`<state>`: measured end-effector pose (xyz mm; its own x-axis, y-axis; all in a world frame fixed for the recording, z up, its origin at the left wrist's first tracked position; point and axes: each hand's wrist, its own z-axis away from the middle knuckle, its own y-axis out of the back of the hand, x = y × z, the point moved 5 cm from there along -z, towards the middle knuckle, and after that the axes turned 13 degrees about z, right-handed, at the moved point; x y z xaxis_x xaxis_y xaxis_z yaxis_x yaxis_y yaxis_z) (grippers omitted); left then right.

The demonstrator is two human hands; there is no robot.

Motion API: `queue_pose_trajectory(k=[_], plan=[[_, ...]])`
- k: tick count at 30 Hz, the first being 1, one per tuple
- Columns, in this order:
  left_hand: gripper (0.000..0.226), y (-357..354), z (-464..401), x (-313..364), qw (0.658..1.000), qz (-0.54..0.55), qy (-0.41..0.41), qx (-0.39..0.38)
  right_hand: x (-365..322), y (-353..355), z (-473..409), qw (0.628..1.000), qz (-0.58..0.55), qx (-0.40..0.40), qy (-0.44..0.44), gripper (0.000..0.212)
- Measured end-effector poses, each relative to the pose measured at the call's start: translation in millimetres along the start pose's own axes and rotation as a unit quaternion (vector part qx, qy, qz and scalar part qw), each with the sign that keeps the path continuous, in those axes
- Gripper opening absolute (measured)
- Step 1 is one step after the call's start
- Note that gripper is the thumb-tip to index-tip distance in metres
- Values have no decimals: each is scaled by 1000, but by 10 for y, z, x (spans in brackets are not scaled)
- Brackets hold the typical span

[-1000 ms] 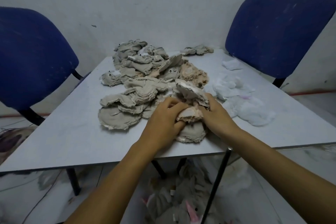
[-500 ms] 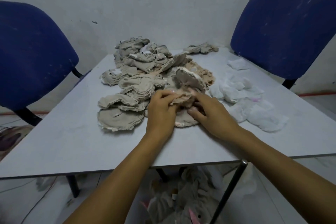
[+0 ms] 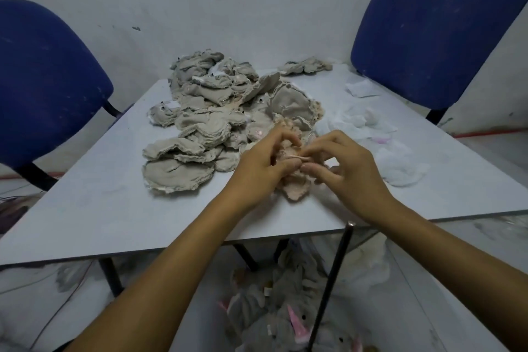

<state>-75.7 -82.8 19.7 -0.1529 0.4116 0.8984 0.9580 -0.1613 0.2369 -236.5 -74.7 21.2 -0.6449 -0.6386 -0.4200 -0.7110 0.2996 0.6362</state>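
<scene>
The left hand (image 3: 257,170) and right hand (image 3: 353,170) pinch a pale pink fuzzy fabric piece (image 3: 295,191), probably to open its edge.

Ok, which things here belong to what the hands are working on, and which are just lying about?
In hand: pinkish fabric piece, pinched by left hand and right hand; grey fabric pile.
Lying about: white fluff, left blue chair, right blue chair, plush toys under the table.
</scene>
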Motion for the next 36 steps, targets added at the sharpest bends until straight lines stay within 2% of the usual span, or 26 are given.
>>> queue_pose_trajectory(k=[3,5,7,10,13,16,21,25,28,30,32,34,36], plan=[[8,-43,51,-44,999,-26,19,-12,139,-56,32,994,-12,-77,-73,13],[19,-57,68,-90,999,-35,32,-8,164,-114,81,983,25,-171,-67,22],[25,-64,64,-92,998,-43,34,10,146,-117,115,975,16,-219,-44,31],[22,-80,41,-33,999,7,36,22,130,-10,85,987,-38,-155,-34,22],[10,-135,42,24,997,60,51,-26,187,64,66,991,-84,-76,-72,12],[11,-155,42,68,996,40,47,-63,277,62,72,982,-126,-45,-130,8],[14,-85,-11,41,1000,-9,-4,9,287,-23,56,984,-112,-19,-138,15],[11,-53,-65,-52,995,-43,-13,90,240,-123,62,975,-154,-44,-156,15],[18,-53,-93,-115,988,21,18,150,195,-213,48,961,-199,-108,-161,21],[21,-106,-96,-129,987,50,29,152,210,-223,38,946,-246,-99,-186,25],[17,-169,-79,-115,991,17,21,135,242,-205,36,941,-254,-65,-213,19],[15,-221,-55,-64,990,-71,-13,125,264,-215,56,933,-264,-54,-239,12],[15,-209,-65,9,973,-152,-68,157,271,-212,53,920,-293,-53,-256,8]])
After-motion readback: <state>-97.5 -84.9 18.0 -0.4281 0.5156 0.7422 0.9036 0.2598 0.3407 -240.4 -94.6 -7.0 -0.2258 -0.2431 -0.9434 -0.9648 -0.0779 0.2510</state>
